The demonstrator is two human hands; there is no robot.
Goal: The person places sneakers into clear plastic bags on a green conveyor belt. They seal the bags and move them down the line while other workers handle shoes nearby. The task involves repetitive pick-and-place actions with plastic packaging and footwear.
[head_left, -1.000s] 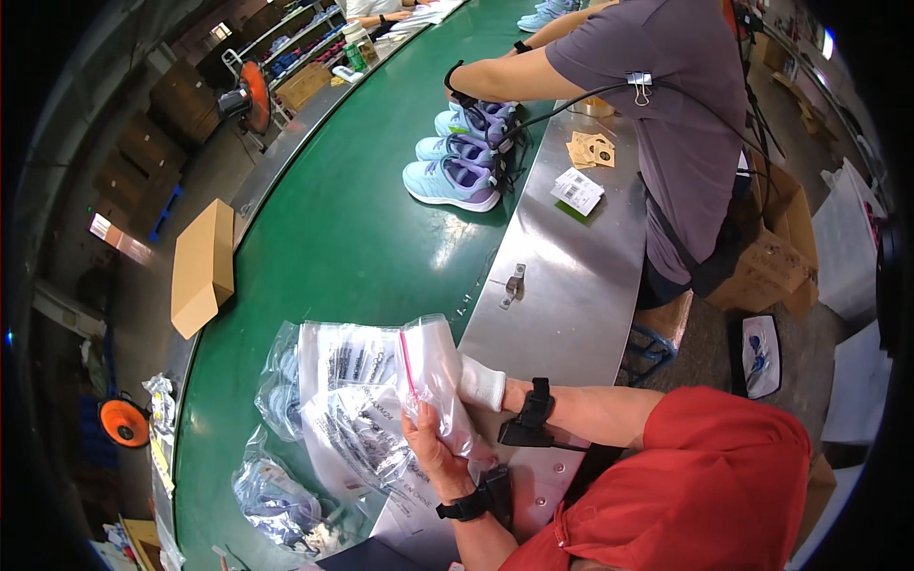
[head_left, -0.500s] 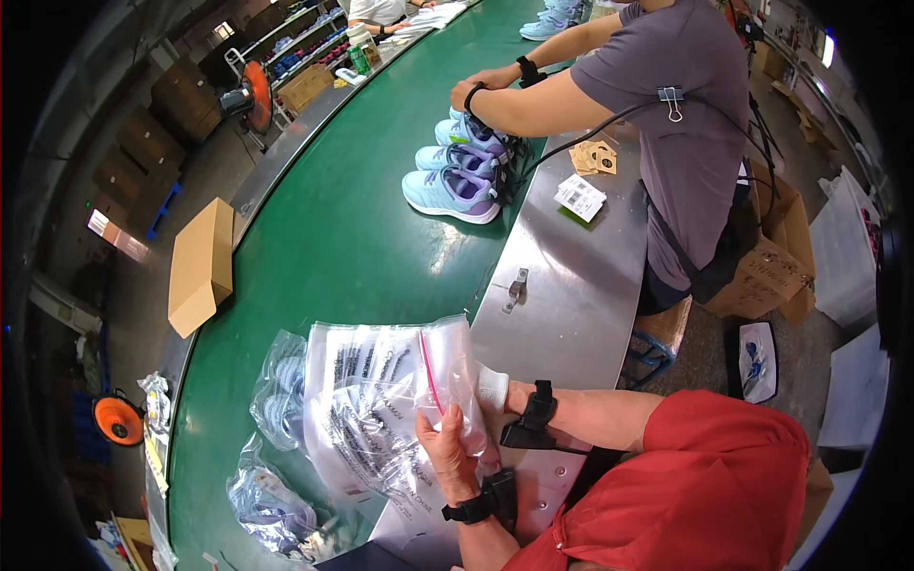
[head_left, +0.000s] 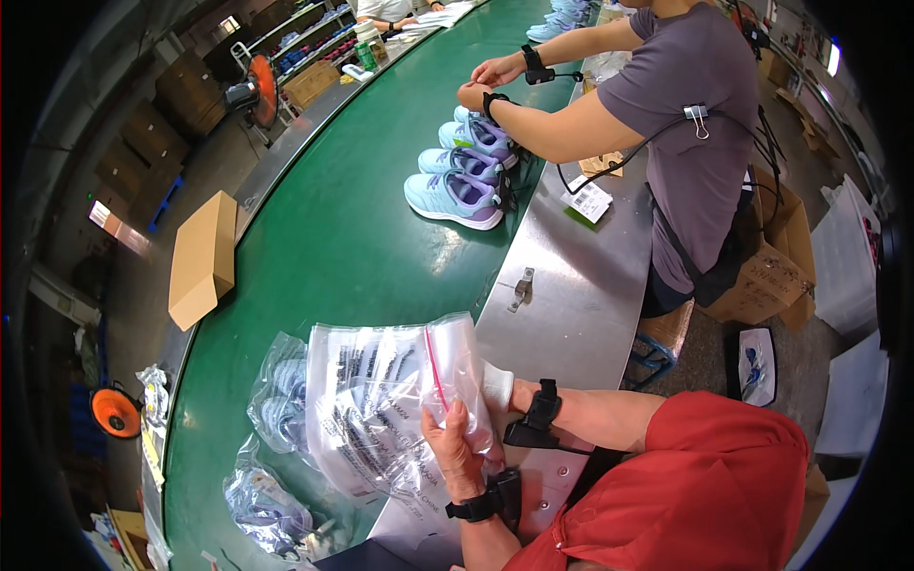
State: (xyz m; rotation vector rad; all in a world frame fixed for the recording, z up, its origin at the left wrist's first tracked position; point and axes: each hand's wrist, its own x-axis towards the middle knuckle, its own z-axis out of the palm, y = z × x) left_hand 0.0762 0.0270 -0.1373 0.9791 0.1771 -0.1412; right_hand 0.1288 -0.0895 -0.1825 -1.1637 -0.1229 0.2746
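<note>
Head view, only one I've got: left hand [head_left: 455,449] is clamped on the near edge of a printed clear plastic bag [head_left: 367,404], thumb on top, just below the bag's red strip [head_left: 435,366]. Most of the bag spreads out to the left of that hand. The right hand [head_left: 497,387] is just above it in the view, with white fabric at the wrist; its fingers are lost behind or inside the plastic, so I can't tell if they're apart or together.

Farther left of the left hand, beyond the bag, some light-blue shoes sit in clear wrap [head_left: 276,400], and there's another wrapped bundle [head_left: 267,514] lower left of the hand. All of that is on or over a green work surface [head_left: 352,271]. Right above the right hand is a bare stretch of metal ledge [head_left: 571,319]. Well above both hands, a row of blue-and-purple shoes [head_left: 455,200] stands by a co-worker in a grey shirt [head_left: 700,162], whose hands [head_left: 498,70] are close together over the row.
</note>
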